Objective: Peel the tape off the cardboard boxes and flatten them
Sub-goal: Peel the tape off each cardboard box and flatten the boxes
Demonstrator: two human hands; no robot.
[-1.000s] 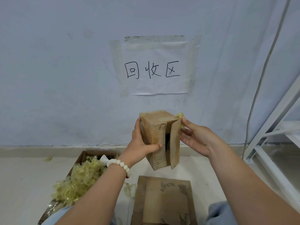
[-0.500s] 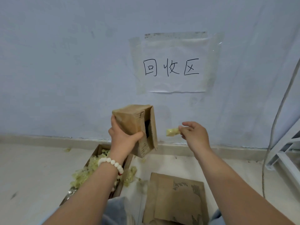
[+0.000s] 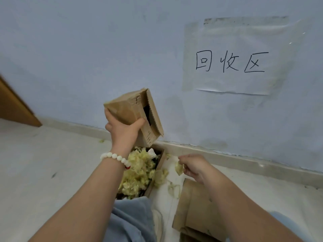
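Note:
My left hand [image 3: 123, 131] grips a small brown cardboard box [image 3: 134, 112] in the air in front of the wall, tilted, with one side flap standing open on a dark gap. Lower and to the right, my right hand [image 3: 194, 165] pinches a crumpled yellowish strip of tape [image 3: 179, 169] just right of an open carton [image 3: 161, 161] on the floor. That carton is full of crumpled yellowish tape [image 3: 139, 173]. A flattened cardboard box [image 3: 195, 212] lies on the floor under my right forearm.
Loose tape scraps [image 3: 173, 188] lie on the white floor between the carton and the flattened cardboard. A paper sign [image 3: 232, 62] is taped to the wall at upper right. A brown wooden door edge [image 3: 15, 109] stands at far left. My knee in grey-blue trousers [image 3: 132, 219] sits below.
My right hand pulled the tape strip off the box and carried it down toward the carton of tape. My left hand moved the box left, and my view turned left and down.

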